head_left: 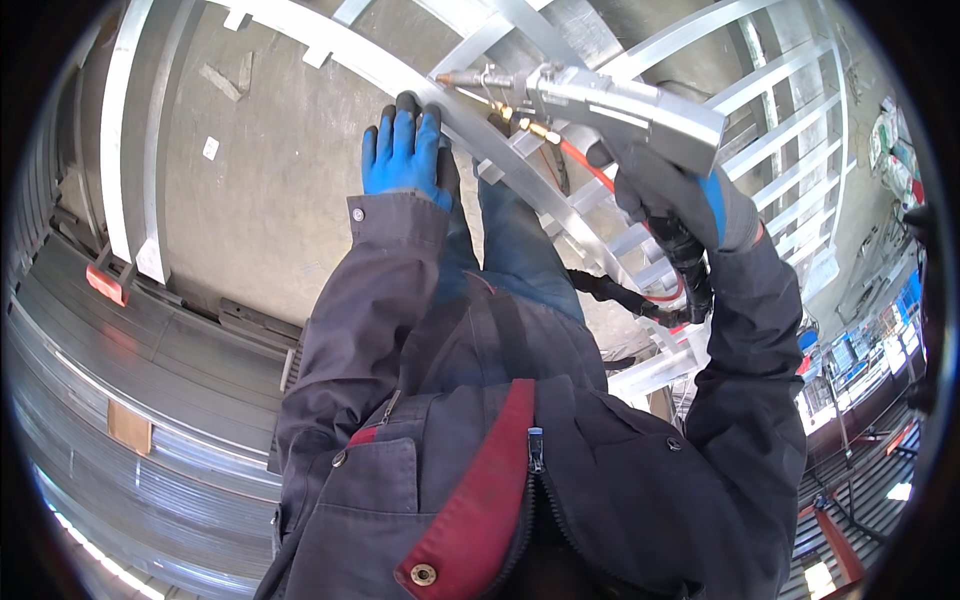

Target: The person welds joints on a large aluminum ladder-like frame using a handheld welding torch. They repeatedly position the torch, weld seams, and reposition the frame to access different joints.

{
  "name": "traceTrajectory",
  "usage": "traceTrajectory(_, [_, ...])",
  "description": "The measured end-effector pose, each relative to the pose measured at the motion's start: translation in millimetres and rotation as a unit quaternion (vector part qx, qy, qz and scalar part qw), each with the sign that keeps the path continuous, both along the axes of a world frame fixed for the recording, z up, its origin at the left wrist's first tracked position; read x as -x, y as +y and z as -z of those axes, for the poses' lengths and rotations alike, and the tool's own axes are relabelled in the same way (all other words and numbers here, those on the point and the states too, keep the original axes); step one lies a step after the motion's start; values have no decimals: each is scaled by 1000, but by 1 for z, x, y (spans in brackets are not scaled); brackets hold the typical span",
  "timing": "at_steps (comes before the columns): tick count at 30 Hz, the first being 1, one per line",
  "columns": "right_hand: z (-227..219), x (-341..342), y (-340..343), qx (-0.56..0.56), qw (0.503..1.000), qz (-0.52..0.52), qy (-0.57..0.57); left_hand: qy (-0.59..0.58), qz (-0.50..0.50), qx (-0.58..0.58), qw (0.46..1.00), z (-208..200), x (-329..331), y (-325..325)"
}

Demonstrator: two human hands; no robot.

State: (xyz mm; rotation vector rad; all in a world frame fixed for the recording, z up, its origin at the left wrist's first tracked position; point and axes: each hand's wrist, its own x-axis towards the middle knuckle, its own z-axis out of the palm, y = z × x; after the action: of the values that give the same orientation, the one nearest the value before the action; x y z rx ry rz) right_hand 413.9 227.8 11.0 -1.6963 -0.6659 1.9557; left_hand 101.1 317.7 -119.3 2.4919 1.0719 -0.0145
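Observation:
A silver box-bodied welding gun (620, 105) is in my right hand (690, 195), whose grey and blue glove wraps round its grip. The gun's copper nozzle tip points left, just over a bar of the silver metal frame (350, 50). A wire guide with brass fittings runs beneath the nozzle, and a red hose (588, 165) leads back from it. My left hand (403, 150), in a blue glove with dark fingertips, lies stretched out with its fingers apart. Its fingertips are at the near edge of the same bar, close left of the nozzle.
A black-wrapped cable (640, 300) loops down from the gun past my right forearm. Slatted frame sections (780, 130) spread over the floor to the right. Stacked metal profiles (150, 350) lie at the left, with a red clamp-like piece (107, 285) near them. My legs stand close to the frame.

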Motion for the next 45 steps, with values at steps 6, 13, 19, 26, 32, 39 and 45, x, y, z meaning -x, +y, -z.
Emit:
traceTrajectory(6, [25,-2,0,-15,999,18,26,-4,-17,-32,999,10,-2,-6])
traceTrajectory(13, [40,0,3,-27,999,28,33,-8,-18,-39,999,12,-3,-6])
traceTrajectory(19, [41,2,6,-55,998,10,6,-24,-21,-35,999,14,-3,-6])
traceTrajectory(26, [43,0,8,-16,999,14,33,-27,-24,-29,999,15,-2,-6])
traceTrajectory(32, [46,2,6,-62,998,9,7,-22,-20,-29,999,12,-2,-5])
traceTrajectory(39, [54,-5,4,-25,1000,-1,11,-27,-21,-31,999,14,-2,-6])
traceTrajectory(45, [54,-4,3,-19,1000,1,19,-9,-19,-24,999,14,-1,-7])
